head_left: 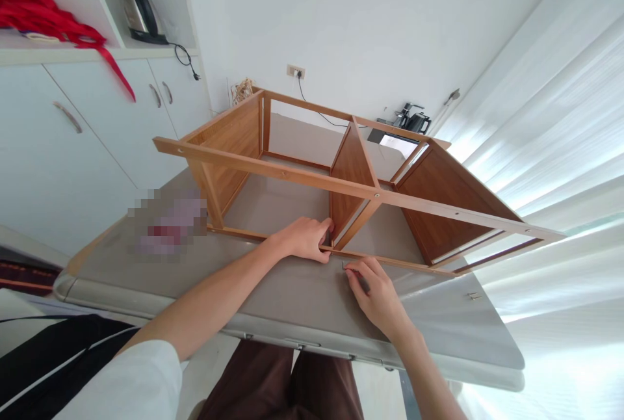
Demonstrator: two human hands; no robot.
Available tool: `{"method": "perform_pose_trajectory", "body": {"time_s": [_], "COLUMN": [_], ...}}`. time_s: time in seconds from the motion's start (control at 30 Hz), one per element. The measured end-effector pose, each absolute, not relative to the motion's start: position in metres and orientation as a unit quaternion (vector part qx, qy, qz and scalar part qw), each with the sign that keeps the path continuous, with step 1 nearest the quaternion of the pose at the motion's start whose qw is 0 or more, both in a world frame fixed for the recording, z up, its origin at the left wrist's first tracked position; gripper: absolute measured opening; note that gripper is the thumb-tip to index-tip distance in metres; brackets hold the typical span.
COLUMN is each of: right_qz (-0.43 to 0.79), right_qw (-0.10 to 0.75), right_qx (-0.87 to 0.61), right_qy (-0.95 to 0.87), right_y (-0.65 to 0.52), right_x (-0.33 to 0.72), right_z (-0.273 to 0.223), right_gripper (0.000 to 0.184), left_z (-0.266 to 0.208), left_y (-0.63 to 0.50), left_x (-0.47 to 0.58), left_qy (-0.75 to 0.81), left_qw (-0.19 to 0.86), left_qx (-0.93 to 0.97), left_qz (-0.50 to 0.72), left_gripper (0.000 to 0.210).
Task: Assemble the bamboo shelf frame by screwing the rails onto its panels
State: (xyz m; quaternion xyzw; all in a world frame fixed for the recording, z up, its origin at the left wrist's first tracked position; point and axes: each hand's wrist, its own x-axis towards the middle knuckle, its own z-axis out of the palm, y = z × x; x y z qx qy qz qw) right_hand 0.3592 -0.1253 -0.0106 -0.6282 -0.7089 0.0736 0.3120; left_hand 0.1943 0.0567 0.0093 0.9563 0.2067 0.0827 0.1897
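A wooden shelf unit [292,176] lies on its side on the grey table [292,290]. Its middle board [351,166] meets the lower rail just in front of me. My left hand [308,238] is closed around the frame at that joint, with the thumb by the rail and the fingertips partly hidden behind it. Close by on the right, my right hand [373,287] pinches a small, thin, bent hex key [344,265], its tip near the lower rail. Most of the hex key is hidden by the fingers.
Several small screws [472,296] lie on the table at the right. A blurred patch [168,225] covers something at the left. Behind the unit stands a black kettle set [414,119]. White curtains [560,114] hang on the right, and cabinets [97,114] stand at the left.
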Motion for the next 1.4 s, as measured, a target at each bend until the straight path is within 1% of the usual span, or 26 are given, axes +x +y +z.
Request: {"method": "perform_pose_trajectory", "body": {"time_s": [0.13, 0.27, 0.4, 0.63, 1.03, 1.4], "right_qz": [0.064, 0.038, 0.018, 0.025, -0.005, -0.075], "right_qw": [0.296, 0.277, 0.274, 0.269, 0.266, 0.211], "right_qx": [-0.646, -0.627, -0.615, -0.608, -0.610, -0.633], "right_qy": [-0.701, -0.727, -0.739, -0.747, -0.746, -0.741], "right_y": [-0.120, -0.111, -0.105, -0.104, -0.103, -0.101], "right_x": [0.358, 0.351, 0.346, 0.343, 0.339, 0.323], "right_z": [-0.010, -0.013, -0.017, -0.022, -0.023, -0.014], "right_gripper": [0.012, 0.014, 0.015, 0.017, 0.017, 0.018], "left_z": [0.008, 0.009, 0.010, 0.008, 0.006, 0.006], "left_y": [0.057, 0.057, 0.056, 0.059, 0.060, 0.060], "left_x": [0.195, 0.195, 0.195, 0.196, 0.196, 0.195], "left_qy": [0.206, 0.206, 0.211, 0.209, 0.204, 0.209], "left_qw": [0.191, 0.183, 0.190, 0.186, 0.186, 0.189], "left_qx": [0.956, 0.957, 0.956, 0.957, 0.958, 0.957], "left_qz": [0.087, 0.086, 0.077, 0.072, 0.075, 0.070], "left_gripper": [0.038, 0.038, 0.044, 0.052, 0.052, 0.053]}}
